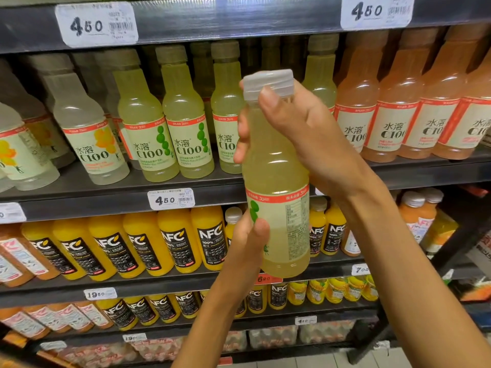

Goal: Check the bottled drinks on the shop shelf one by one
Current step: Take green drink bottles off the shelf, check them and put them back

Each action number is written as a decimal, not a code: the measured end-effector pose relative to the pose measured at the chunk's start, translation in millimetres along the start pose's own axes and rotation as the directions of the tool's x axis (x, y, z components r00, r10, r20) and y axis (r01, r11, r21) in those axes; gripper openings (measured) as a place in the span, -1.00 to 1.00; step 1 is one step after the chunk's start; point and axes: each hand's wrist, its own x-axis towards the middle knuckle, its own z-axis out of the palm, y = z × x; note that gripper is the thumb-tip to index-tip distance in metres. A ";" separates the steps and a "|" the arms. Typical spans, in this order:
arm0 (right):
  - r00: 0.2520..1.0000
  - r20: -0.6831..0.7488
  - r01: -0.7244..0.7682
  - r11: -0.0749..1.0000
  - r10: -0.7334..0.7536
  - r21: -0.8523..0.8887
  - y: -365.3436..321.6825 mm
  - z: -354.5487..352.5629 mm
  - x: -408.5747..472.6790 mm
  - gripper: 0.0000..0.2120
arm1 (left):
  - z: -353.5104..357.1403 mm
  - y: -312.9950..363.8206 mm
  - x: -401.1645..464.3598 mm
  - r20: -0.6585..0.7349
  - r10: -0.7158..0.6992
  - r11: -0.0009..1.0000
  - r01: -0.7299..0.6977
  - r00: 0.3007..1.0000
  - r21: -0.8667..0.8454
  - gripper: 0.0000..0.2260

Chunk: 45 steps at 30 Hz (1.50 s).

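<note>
Head view, left hand [245,243], right hand [300,128] gripping lime bottle [276,166]

The bottle [276,166] is seen to be of clear, glossy plastic, with highlights caught on its smooth shoulder. Its cap [268,85] is of pale, ribbed plastic with a duller sheen. A smooth printed label [281,224], slightly shiny, is wrapped round the lower body. The shelf [199,192] edge is finished in dark, matt metal, and paper price tags [171,199] are held under shiny clear plastic strips.
</note>
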 end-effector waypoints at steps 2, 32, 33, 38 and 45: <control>0.998 0.031 0.053 0.999 -0.052 -0.015 -0.4 2.5 -2.3 -0.78 | -2.9 -1.8 0.2 0.021 0.022 1.000 -0.022 1.000 -0.012 0.03; 0.917 -0.314 -0.194 0.963 0.247 0.189 27.2 -29.4 10.1 -0.69 | 2.7 23.6 -5.3 -0.046 -0.111 0.991 0.114 0.993 0.075 -0.59; 0.905 -0.335 -0.217 0.961 0.263 0.171 27.9 -31.2 11.2 -0.69 | 2.7 24.6 -5.7 -0.034 -0.105 0.991 0.107 0.994 0.082 -0.62; 0.870 -0.298 -0.318 0.908 0.394 0.272 33.4 -35.8 15.5 -0.61 | 4.7 25.1 -7.2 -0.013 -0.174 0.983 0.173 0.985 -0.059 -0.57; 0.838 -0.209 -0.320 0.764 0.504 0.561 42.4 -33.3 19.5 -0.57 | 7.2 31.0 -13.3 0.142 -0.208 0.902 0.245 0.968 -0.356 -0.49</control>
